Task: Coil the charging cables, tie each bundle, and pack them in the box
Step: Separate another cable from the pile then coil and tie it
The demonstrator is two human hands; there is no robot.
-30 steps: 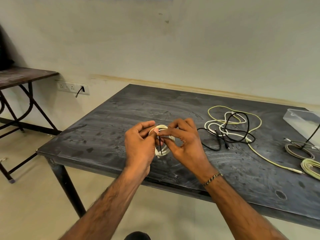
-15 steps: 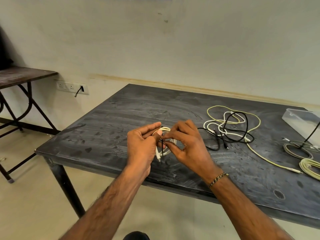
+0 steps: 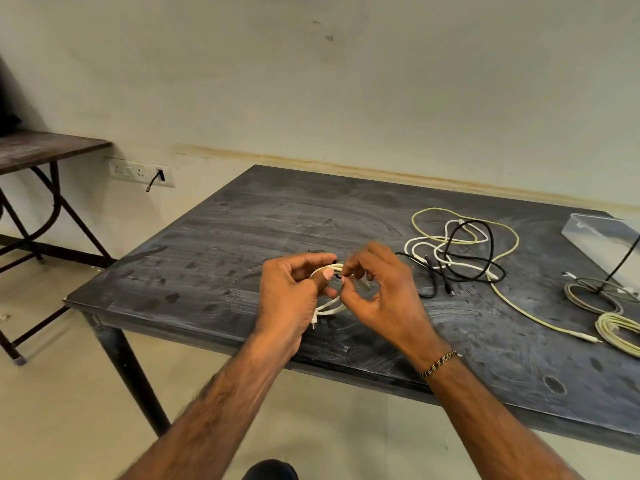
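Observation:
A small white coiled cable hangs between my hands above the near part of the dark table. My left hand grips the coil's left side with thumb and fingers. My right hand pinches a thin black tie at the top of the coil. Loose cables, yellow-green, white and black, lie tangled to the right. A clear plastic box stands at the far right edge.
Two coiled bundles lie at the right edge: a grey one and a pale yellow one. A second brown table stands at the left. A wall socket strip sits low on the wall.
My hands have shifted a little to the right. The black tie, which hung down across the coil, is now drawn up to the coil's top between my fingertips.

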